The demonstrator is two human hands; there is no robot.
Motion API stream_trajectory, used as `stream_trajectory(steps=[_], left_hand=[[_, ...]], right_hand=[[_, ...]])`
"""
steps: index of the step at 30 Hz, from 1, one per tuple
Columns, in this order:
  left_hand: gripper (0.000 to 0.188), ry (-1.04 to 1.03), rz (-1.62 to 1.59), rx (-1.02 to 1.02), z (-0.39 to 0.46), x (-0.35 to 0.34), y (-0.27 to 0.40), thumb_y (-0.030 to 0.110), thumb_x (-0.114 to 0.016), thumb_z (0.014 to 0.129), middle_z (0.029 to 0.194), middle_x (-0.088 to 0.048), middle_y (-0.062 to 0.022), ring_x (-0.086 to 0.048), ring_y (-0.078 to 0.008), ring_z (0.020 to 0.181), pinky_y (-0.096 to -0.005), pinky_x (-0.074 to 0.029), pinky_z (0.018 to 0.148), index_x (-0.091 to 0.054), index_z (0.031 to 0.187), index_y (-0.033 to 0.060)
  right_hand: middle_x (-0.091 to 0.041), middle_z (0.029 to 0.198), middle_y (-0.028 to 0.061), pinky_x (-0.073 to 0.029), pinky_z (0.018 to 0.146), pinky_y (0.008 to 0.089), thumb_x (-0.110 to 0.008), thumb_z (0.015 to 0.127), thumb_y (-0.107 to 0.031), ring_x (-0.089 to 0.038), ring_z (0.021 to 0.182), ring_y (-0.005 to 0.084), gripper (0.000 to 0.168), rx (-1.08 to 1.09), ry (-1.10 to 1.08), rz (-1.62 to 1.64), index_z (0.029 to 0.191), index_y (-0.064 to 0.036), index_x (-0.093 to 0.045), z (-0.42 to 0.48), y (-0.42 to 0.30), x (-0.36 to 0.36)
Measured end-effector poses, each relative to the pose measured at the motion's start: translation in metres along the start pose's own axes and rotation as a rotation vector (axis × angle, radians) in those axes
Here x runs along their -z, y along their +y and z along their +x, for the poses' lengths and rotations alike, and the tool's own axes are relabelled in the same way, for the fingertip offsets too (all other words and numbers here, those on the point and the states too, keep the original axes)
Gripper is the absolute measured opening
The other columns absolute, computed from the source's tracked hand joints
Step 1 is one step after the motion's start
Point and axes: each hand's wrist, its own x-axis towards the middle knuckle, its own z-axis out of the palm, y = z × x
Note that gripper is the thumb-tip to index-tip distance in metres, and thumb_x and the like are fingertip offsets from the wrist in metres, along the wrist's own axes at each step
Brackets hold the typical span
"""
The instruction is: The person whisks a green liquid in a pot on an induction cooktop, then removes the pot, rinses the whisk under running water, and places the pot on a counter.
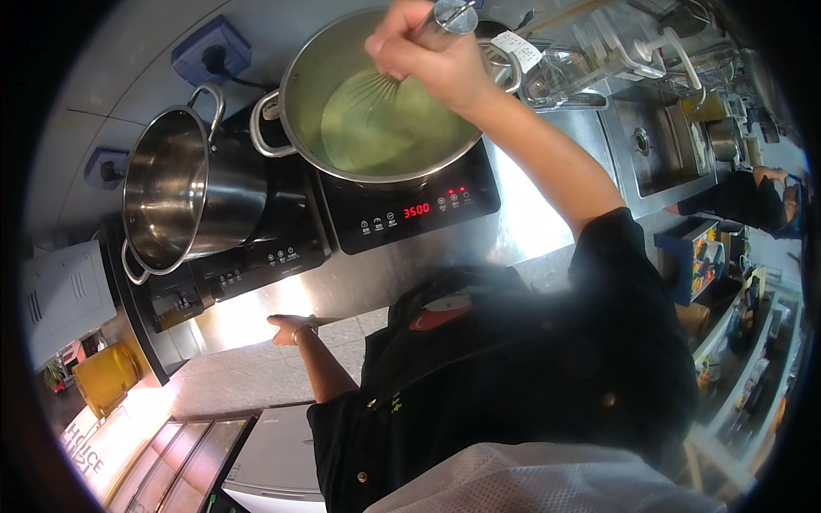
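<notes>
My right hand (426, 54) is closed around the metal handle of a wire whisk (375, 90), whose wires dip into pale green liquid (385, 138). The liquid sits in a large stainless steel pot (292, 125) on a black induction cooktop (410, 224) with a lit red display. At the counter's front edge, my left hand (292, 329) holds nothing, its fingers partly spread near the steel surface. Left of the large pot, an empty-looking stainless steel pot (234, 199) stands on a second induction cooktop (276, 269).
A steel sink (654, 147) and clear plastic containers (609, 51) are to the right. Another person (737, 199) is at the far right. Power sockets (211, 51) are on the wall behind the pots. A yellow container (106, 378) stands at the left.
</notes>
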Motion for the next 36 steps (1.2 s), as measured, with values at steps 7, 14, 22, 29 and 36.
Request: stream_trajectory(steps=[7,14,22,29,36], left_hand=[[0.068,0.031,0.048,-0.07,0.039,-0.002,-0.025,0.045,-0.056,0.084,0.115,-0.05,-0.0258,-0.056,-0.0409,0.098,-0.0534,-0.054,0.07,-0.03,0.123,-0.0041],[0.073,0.007,0.044,-0.079,0.004,0.004,-0.001,0.046,-0.054,0.085,0.115,-0.049,-0.0296,-0.055,-0.043,0.098,-0.0533,-0.053,0.069,-0.026,0.126,-0.0088],[0.073,0.015,0.072,-0.096,0.017,0.0,-0.009,0.044,-0.054,0.085,0.113,-0.049,-0.0318,-0.056,-0.0421,0.098,-0.0483,-0.052,0.076,-0.029,0.121,-0.0138],[0.072,0.05,0.132,-0.139,0.014,0.004,-0.007,0.046,-0.053,0.085,0.115,-0.048,-0.0314,-0.054,-0.0422,0.1,-0.0486,-0.051,0.077,-0.03,0.121,-0.0122],[0.07,0.0,-0.002,-0.045,-0.011,0.004,0.006,0.045,-0.053,0.085,0.117,-0.047,-0.0298,-0.054,-0.0427,0.1,-0.0529,-0.053,0.072,-0.03,0.123,-0.0084]], right_hand=[[-0.047,0.051,0.0011,-0.035,0.046,0.0232,-0.064,0.078,-0.006,-0.044,0.046,0.0064,0.026,-0.187,-0.14,0.406,0.059,-0.005,-0.046,-0.009,-0.024,0.006],[-0.043,0.054,0.002,-0.035,0.047,0.0231,-0.053,0.084,0.0,-0.04,0.045,0.0109,0.02,-0.197,-0.064,0.428,0.069,-0.006,-0.041,0.001,-0.047,0.02],[-0.047,0.052,0.0007,-0.035,0.046,0.0235,-0.064,0.077,-0.005,-0.045,0.047,0.0053,0.026,-0.053,-0.064,0.085,0.059,-0.004,-0.045,-0.005,-0.005,-0.007],[-0.045,0.054,0.0017,-0.034,0.045,0.0227,-0.059,0.081,-0.002,-0.041,0.046,0.0082,0.022,-0.229,-0.112,0.52,0.066,-0.005,-0.044,-0.005,-0.038,0.013],[-0.047,0.056,0.0,-0.033,0.044,0.022,-0.061,0.082,-0.002,-0.042,0.047,0.0064,0.02,-0.179,0.04,0.05,0.068,-0.006,-0.046,0.003,-0.039,0.015]])
